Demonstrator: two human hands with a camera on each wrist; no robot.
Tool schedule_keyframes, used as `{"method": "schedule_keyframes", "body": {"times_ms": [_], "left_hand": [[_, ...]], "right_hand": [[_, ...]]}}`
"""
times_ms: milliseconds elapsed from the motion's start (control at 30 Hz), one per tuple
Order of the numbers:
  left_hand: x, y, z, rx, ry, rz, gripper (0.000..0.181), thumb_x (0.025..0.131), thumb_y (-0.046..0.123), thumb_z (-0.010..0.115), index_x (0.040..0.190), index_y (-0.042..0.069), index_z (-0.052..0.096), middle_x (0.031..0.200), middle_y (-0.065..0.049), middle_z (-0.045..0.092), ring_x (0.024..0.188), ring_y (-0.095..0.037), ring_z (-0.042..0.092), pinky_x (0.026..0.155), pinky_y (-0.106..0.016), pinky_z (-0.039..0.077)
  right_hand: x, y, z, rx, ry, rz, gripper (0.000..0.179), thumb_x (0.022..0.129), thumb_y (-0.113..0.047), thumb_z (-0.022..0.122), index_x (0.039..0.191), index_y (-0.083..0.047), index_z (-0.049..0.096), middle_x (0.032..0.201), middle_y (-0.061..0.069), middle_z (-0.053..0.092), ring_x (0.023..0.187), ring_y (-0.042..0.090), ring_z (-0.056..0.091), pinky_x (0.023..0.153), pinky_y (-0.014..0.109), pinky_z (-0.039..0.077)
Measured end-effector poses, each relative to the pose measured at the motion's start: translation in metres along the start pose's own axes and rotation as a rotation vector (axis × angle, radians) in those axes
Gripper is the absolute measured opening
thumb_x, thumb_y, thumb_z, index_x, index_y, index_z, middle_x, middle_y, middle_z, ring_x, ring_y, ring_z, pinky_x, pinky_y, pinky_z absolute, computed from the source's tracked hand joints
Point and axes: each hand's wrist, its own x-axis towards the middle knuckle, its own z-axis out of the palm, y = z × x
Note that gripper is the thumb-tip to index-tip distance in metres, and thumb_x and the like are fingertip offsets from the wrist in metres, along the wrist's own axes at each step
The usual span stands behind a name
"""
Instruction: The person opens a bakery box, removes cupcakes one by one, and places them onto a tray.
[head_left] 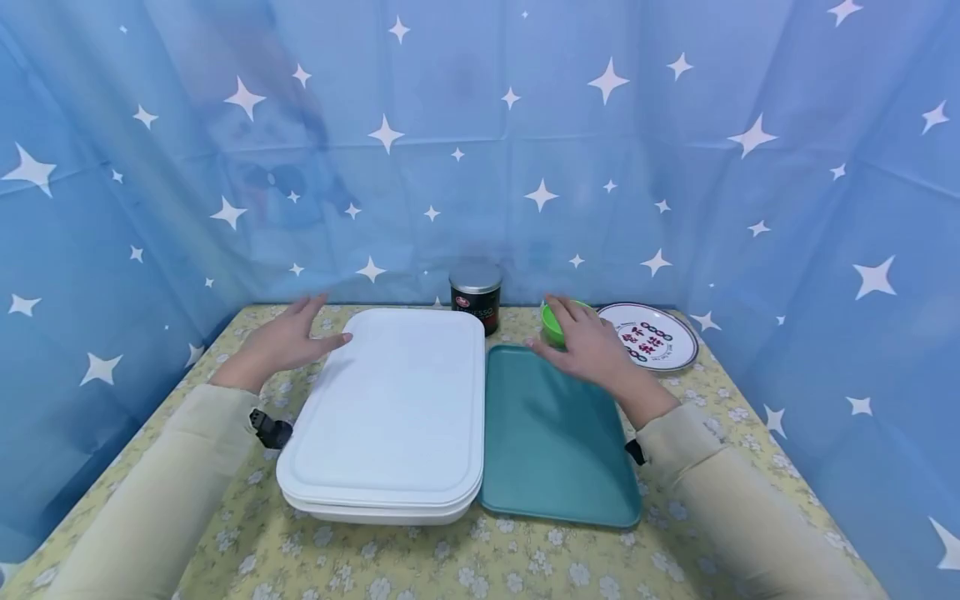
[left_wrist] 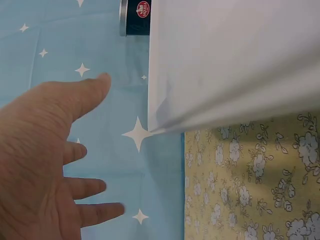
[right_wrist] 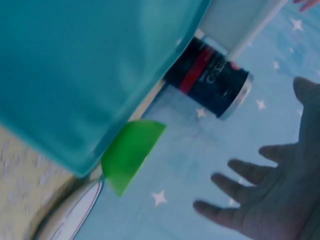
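A white lidded box (head_left: 390, 400) stands on the table left of centre. My left hand (head_left: 288, 342) hovers beside its far left corner, fingers spread and holding nothing; the left wrist view shows the hand (left_wrist: 55, 150) apart from the box wall (left_wrist: 225, 55). To the right of the box lies a teal tray (head_left: 558, 450). Over its far end is my right hand (head_left: 585, 342), empty with fingers extended. Partly hidden behind that hand is a green bowl (head_left: 553, 327). In the right wrist view the hand (right_wrist: 275, 185) touches neither the bowl (right_wrist: 130, 152) nor the tray (right_wrist: 100, 75).
A dark espresso can (head_left: 476, 300) with a silver lid stands behind the box. At the far right a white plate (head_left: 652, 337) with red patterns and a dark rim lies on the flowered tablecloth (head_left: 360, 567). Blue star-printed curtains (head_left: 480, 108) enclose the table.
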Motion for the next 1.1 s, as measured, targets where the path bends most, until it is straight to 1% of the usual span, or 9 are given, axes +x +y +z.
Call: {"method": "schedule_keyframes", "body": {"times_ms": [100, 200, 267, 333, 467, 600, 733, 933, 1100], "left_hand": [[-0.002, -0.005, 0.001, -0.053, 0.000, 0.006, 0.102, 0.096, 0.067, 0.049, 0.162, 0.005, 0.003, 0.159, -0.036, 0.016, 0.137, -0.058, 0.030, 0.102, -0.073, 0.032], [-0.005, -0.008, 0.002, -0.085, -0.020, -0.003, 0.094, 0.100, 0.060, 0.048, 0.160, -0.003, 0.013, 0.152, -0.038, 0.031, 0.134, -0.056, 0.037, 0.102, -0.069, 0.037], [-0.008, -0.010, 0.003, -0.101, -0.042, -0.010, 0.088, 0.102, 0.056, 0.048, 0.156, -0.007, 0.023, 0.146, -0.037, 0.041, 0.129, -0.054, 0.045, 0.099, -0.066, 0.042], [-0.012, -0.011, 0.003, -0.135, -0.078, -0.024, 0.084, 0.102, 0.056, 0.049, 0.152, -0.009, 0.032, 0.139, -0.036, 0.049, 0.119, -0.050, 0.055, 0.093, -0.060, 0.048], [-0.018, -0.016, 0.003, -0.252, -0.140, -0.034, 0.072, 0.102, 0.050, 0.053, 0.143, -0.009, 0.048, 0.121, -0.028, 0.063, 0.099, -0.037, 0.068, 0.082, -0.048, 0.057], [-0.020, -0.020, 0.006, -0.368, -0.180, -0.038, 0.058, 0.103, 0.042, 0.057, 0.133, -0.007, 0.059, 0.111, -0.022, 0.068, 0.092, -0.030, 0.070, 0.080, -0.044, 0.059], [-0.024, -0.020, 0.010, -0.443, -0.203, -0.031, 0.055, 0.102, 0.039, 0.060, 0.130, -0.008, 0.061, 0.110, -0.020, 0.068, 0.090, -0.027, 0.069, 0.078, -0.042, 0.060], [-0.028, -0.018, 0.015, -0.469, -0.215, -0.034, 0.053, 0.101, 0.037, 0.063, 0.129, -0.007, 0.062, 0.103, -0.014, 0.069, 0.085, -0.022, 0.070, 0.073, -0.037, 0.061], [-0.029, -0.016, 0.016, -0.482, -0.219, -0.052, 0.051, 0.099, 0.036, 0.065, 0.127, -0.008, 0.063, 0.097, -0.012, 0.071, 0.082, -0.022, 0.071, 0.072, -0.039, 0.061]], "right_hand": [[0.000, -0.009, 0.001, 0.112, -0.011, -0.032, 0.090, 0.096, -0.069, 0.047, 0.160, -0.009, 0.027, 0.154, 0.021, 0.041, 0.139, 0.044, 0.040, 0.105, 0.063, 0.039], [0.000, -0.017, 0.005, 0.193, -0.047, -0.046, 0.086, 0.097, -0.066, 0.051, 0.155, -0.003, 0.036, 0.145, 0.022, 0.052, 0.132, 0.041, 0.049, 0.102, 0.058, 0.044], [0.001, -0.022, 0.009, 0.240, -0.073, -0.048, 0.083, 0.097, -0.065, 0.052, 0.151, -0.003, 0.042, 0.138, 0.021, 0.058, 0.126, 0.038, 0.056, 0.098, 0.055, 0.048], [0.001, -0.026, 0.014, 0.272, -0.101, -0.058, 0.080, 0.097, -0.064, 0.051, 0.148, -0.003, 0.046, 0.133, 0.018, 0.062, 0.120, 0.035, 0.061, 0.094, 0.052, 0.051], [0.002, -0.037, 0.020, 0.345, -0.158, -0.066, 0.073, 0.097, -0.063, 0.052, 0.142, -0.007, 0.054, 0.122, 0.012, 0.068, 0.113, 0.028, 0.065, 0.089, 0.047, 0.054], [0.002, -0.049, 0.024, 0.425, -0.224, -0.072, 0.062, 0.098, -0.059, 0.055, 0.134, -0.009, 0.061, 0.115, 0.009, 0.069, 0.108, 0.024, 0.066, 0.086, 0.043, 0.055], [0.003, -0.058, 0.030, 0.462, -0.269, -0.067, 0.059, 0.098, -0.060, 0.055, 0.130, -0.011, 0.064, 0.112, 0.005, 0.069, 0.101, 0.019, 0.066, 0.082, 0.039, 0.055], [0.002, -0.067, 0.037, 0.463, -0.283, -0.066, 0.051, 0.096, -0.061, 0.057, 0.119, -0.017, 0.068, 0.098, -0.002, 0.069, 0.084, 0.011, 0.064, 0.072, 0.035, 0.054], [0.002, -0.070, 0.042, 0.487, -0.287, -0.084, 0.047, 0.097, -0.059, 0.057, 0.115, -0.017, 0.068, 0.094, -0.002, 0.068, 0.080, 0.011, 0.063, 0.070, 0.034, 0.052]]}}
